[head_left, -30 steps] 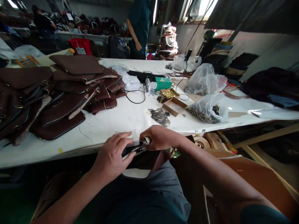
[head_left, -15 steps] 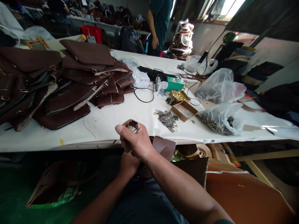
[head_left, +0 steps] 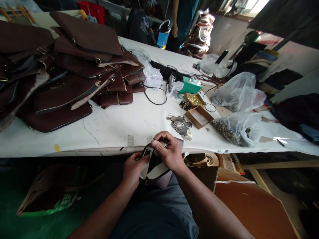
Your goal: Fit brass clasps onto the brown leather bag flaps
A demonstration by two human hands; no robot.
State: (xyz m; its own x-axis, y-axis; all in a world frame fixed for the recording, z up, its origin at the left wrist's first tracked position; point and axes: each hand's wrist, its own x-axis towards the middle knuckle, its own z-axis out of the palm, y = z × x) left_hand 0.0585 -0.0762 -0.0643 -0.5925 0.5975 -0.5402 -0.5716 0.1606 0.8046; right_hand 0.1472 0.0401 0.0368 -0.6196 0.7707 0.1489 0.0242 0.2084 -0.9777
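Note:
At the table's front edge I hold a dark-edged leather bag piece (head_left: 159, 168) over my lap, with its pale lining turned up. My left hand (head_left: 133, 168) pinches the left side, its thumb beside a small dark plate-like patch (head_left: 147, 152) on the lining. Curled over the upper right side, my right hand (head_left: 170, 152) grips the same piece; what lies under its fingers is partly hidden. Just beyond the right hand lies a heap of flat grey metal plates (head_left: 180, 125).
Brown leather bags (head_left: 82, 69) are stacked on the left of the white table (head_left: 119, 126). Small cardboard boxes (head_left: 199, 117), one with gold-coloured parts, and plastic bags (head_left: 234, 129) stand to the right. A large carton (head_left: 249, 202) is below. A person (head_left: 183, 23) stands behind.
My hands were close together, the right fist above the left. Now they are apart, with the bag piece spread open between them. The view has tilted down slightly.

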